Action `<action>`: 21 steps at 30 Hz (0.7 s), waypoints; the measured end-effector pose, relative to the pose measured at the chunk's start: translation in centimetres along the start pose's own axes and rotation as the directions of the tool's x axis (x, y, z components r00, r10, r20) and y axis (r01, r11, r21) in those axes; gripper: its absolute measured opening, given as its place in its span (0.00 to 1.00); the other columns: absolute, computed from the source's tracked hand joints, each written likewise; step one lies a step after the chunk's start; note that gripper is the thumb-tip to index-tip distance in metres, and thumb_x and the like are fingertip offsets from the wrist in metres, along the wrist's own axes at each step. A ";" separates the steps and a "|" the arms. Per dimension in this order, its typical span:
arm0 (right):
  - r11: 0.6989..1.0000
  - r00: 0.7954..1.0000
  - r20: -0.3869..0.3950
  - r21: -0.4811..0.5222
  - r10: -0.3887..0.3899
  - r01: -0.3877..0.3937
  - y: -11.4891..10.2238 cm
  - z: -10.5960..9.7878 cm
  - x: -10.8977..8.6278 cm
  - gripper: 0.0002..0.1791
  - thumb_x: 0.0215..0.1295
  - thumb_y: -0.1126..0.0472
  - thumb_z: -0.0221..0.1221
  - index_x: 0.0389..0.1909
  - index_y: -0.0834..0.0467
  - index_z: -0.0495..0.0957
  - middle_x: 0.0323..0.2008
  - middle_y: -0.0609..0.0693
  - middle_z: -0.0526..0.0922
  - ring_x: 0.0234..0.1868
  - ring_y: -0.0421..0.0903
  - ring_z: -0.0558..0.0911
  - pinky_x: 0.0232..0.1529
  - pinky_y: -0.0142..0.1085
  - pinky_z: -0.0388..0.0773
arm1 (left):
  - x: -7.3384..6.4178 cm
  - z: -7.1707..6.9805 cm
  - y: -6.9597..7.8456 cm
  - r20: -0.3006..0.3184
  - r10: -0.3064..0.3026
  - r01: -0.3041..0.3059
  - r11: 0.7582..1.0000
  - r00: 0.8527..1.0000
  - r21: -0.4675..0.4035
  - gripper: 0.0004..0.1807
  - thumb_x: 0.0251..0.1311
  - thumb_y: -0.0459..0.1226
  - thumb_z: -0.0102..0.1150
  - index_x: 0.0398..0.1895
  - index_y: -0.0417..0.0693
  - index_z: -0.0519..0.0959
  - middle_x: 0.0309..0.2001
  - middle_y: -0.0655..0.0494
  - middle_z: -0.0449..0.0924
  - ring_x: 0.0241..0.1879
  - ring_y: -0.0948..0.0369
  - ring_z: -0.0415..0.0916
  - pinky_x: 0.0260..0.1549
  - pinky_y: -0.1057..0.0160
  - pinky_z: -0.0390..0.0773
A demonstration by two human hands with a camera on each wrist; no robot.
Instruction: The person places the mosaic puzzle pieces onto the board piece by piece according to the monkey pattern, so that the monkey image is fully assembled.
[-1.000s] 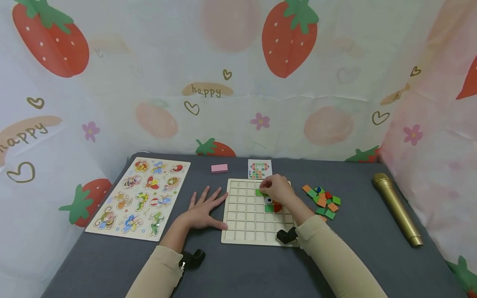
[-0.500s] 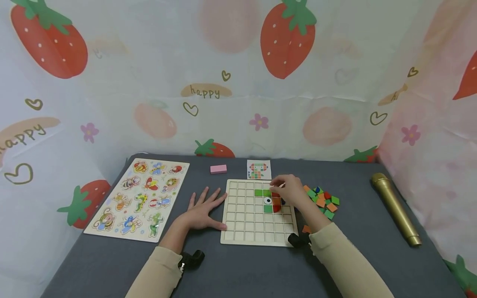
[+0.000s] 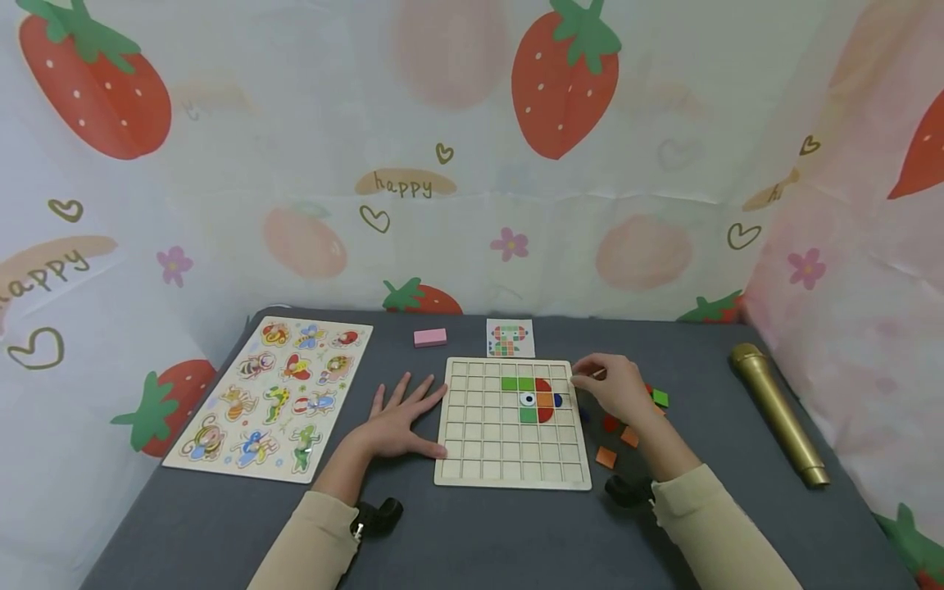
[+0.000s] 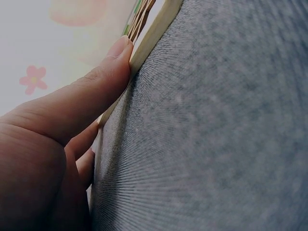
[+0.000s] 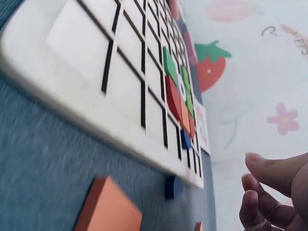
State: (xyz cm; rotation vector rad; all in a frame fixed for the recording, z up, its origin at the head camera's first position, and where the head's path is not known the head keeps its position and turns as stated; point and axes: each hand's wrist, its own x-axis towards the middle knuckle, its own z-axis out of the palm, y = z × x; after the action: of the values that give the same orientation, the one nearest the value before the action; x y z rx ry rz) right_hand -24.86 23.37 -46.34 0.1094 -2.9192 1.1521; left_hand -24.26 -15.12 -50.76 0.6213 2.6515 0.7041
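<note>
A wooden grid board [image 3: 479, 469] lies on the table. Green, red, orange and blue tiles and an eye tile [image 3: 527, 399] form a small cluster on it, right of its middle. My left hand [image 3: 398, 422] is spread flat on the cloth, its thumb [image 4: 113, 62] and fingertips at the board's left edge. Just past the board's upper right corner hovers my right hand [image 3: 615, 387], fingers loosely bent, nothing showing between thumb and fingers in the right wrist view. Beneath and beside it lie loose tiles, among them an orange one [image 3: 606, 457]; the hand hides part of the pile.
A small pattern card [image 3: 510, 338] lies behind the board, with a pink block [image 3: 430, 338] to its left. An insect picture board [image 3: 251, 401] takes up the left side. A gold microphone-like cylinder [image 3: 780, 418] lies at the right. A dark blue piece [image 5: 173, 187] is beside the board's edge.
My right hand has moved right, off the grid board towards the loose tiles, uncovering the two green tiles and the red, orange and blue ones. My left hand stays put.
</note>
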 end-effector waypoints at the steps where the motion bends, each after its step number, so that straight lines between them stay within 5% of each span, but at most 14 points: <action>1: 1.000 1.000 -0.004 -0.005 -0.001 0.001 0.3 -0.2 -0.2 0.13 0.69 0.57 0.65 0.50 0.58 0.85 0.45 0.55 0.86 0.43 0.51 0.82 0.40 0.43 0.83 | 0.0 0.0 0.0 0.000 -0.002 0.002 1.000 1.000 -0.001 0.61 0.46 0.67 0.71 0.82 0.67 0.50 0.83 0.57 0.38 0.81 0.45 0.22 0.72 0.33 0.20; 12: 0.999 0.998 -0.040 -0.010 0.049 -0.049 3.7 -2.8 -2.2 0.15 0.70 0.56 0.64 0.52 0.58 0.84 0.48 0.58 0.85 0.44 0.54 0.81 0.35 0.39 0.79 | 0.1 0.1 0.0 -0.005 0.001 -0.001 1.000 1.000 0.009 0.61 0.47 0.67 0.70 0.82 0.67 0.50 0.83 0.57 0.38 0.81 0.45 0.22 0.72 0.34 0.20; 21: 0.996 0.996 -0.021 -0.030 0.088 -0.089 7.1 -5.3 -3.1 0.29 0.73 0.51 0.60 0.69 0.62 0.71 0.67 0.70 0.67 0.62 0.70 0.75 0.49 0.56 0.82 | 0.0 0.1 -0.1 -0.002 0.009 -0.009 1.000 1.000 -0.008 0.60 0.48 0.66 0.70 0.82 0.67 0.50 0.83 0.58 0.38 0.81 0.46 0.21 0.72 0.34 0.19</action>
State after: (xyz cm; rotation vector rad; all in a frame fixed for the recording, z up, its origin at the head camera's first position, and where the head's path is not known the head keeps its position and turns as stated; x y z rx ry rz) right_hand -22.34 32.36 -47.40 -0.0310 -2.9512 1.1116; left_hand -24.24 -15.15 -50.87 0.6317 2.6478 0.7176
